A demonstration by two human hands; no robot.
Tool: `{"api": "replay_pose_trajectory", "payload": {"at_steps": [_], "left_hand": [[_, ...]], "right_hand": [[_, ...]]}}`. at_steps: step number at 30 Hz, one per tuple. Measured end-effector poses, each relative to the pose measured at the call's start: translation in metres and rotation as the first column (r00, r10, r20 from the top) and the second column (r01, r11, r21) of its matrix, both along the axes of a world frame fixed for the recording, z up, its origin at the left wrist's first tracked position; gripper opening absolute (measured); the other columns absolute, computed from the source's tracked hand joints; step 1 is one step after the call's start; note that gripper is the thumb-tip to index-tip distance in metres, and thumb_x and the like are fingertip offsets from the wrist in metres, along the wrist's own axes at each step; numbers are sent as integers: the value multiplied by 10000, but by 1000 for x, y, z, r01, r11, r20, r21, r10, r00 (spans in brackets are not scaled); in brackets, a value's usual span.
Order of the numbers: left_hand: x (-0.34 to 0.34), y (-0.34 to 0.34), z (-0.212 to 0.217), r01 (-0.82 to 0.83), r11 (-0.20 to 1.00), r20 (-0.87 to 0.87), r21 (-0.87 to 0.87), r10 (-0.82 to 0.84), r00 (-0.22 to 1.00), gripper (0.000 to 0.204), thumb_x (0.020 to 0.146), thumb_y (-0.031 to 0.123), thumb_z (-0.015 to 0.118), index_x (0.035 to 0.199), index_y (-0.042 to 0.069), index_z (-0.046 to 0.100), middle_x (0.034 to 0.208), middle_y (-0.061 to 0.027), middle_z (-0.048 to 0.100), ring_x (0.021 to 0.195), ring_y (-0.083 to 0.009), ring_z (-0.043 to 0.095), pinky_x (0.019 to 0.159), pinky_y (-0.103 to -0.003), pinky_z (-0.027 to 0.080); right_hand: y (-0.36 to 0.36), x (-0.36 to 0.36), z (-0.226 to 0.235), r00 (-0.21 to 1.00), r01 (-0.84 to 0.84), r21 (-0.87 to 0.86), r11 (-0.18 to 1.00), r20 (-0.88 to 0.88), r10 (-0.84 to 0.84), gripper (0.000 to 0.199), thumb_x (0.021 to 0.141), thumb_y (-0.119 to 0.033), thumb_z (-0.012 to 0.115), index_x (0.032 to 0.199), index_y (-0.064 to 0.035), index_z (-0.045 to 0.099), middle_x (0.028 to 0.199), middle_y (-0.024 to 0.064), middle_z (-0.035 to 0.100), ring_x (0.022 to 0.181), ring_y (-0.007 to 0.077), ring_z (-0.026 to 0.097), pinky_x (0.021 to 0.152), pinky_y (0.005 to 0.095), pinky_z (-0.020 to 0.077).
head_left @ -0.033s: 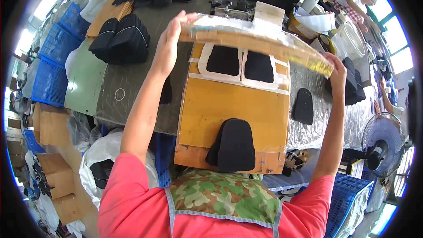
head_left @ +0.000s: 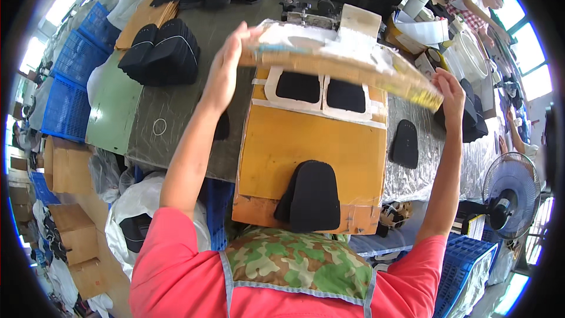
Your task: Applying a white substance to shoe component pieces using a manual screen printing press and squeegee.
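Note:
Raised at a tilt over the back of a yellow board [head_left: 312,147] is a screen-printing frame [head_left: 353,66] with wooden edges and white smears on top. My left hand [head_left: 226,65] holds its left end, palm against the side and fingers along the top. At the right corner, my right hand [head_left: 450,94] grips the frame between thumb and fingers. Beneath it, two black pads lie in white-bordered cutouts; the right pad [head_left: 346,93] is partly covered by the frame. On the board's near edge rest a couple of overlapping black pads [head_left: 315,197].
Banded stacks of black pads [head_left: 162,53] stand on the table at left. A single black pad [head_left: 405,144] lies right of the board. Metal clamps [head_left: 303,15] sit behind the frame. A fan [head_left: 503,200] and blue crate [head_left: 468,271] are at right. Another person [head_left: 479,9] is far right.
The frame's right end and front edge have dropped slightly. My hands stay on its two ends, and the pads on the board keep their places.

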State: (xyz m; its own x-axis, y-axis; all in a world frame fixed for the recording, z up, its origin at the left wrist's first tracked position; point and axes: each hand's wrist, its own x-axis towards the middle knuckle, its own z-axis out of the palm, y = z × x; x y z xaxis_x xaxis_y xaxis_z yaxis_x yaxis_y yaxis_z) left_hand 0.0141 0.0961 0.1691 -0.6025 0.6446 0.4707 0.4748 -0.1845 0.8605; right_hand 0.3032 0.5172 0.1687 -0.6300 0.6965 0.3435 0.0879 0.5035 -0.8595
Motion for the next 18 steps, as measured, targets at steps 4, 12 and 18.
{"api": "replay_pose_trajectory", "payload": {"at_steps": [4, 12, 18], "left_hand": [[33, -31, -66, 16, 999, 194, -43, -8, 981, 426, 1028, 335, 373, 1271, 46, 571, 1570, -197, 229, 1474, -269, 168, 1168, -389, 140], [52, -24, -132, -83, 974, 115, -210, 109, 987, 73, 925, 88, 511, 980, 41, 514, 1572, -240, 180, 1210, -259, 481, 959, -349, 403], [51, -23, -126, -107, 978, 33, -178, 115, 993, 69, 923, 78, 490, 956, 20, 505, 1563, -230, 205, 1073, -241, 523, 891, -343, 445]], "right_hand": [[-38, -62, 20, 993, -110, 123, 986, 63, 103, 264, 958, -112, 565, 1170, 29, 636, 1054, 61, 682, 970, 111, 621, 898, 247, 471], [-76, -180, -23, 916, -214, 783, 584, 368, -158, 488, 835, -229, 654, 1293, -99, 546, 1330, 108, 532, 1242, 295, 481, 1039, 464, 351], [-102, -143, -45, 882, -329, 551, 767, 470, 40, 223, 813, -45, 594, 1025, -92, 644, 932, 106, 655, 903, 310, 621, 803, 416, 491]]}}
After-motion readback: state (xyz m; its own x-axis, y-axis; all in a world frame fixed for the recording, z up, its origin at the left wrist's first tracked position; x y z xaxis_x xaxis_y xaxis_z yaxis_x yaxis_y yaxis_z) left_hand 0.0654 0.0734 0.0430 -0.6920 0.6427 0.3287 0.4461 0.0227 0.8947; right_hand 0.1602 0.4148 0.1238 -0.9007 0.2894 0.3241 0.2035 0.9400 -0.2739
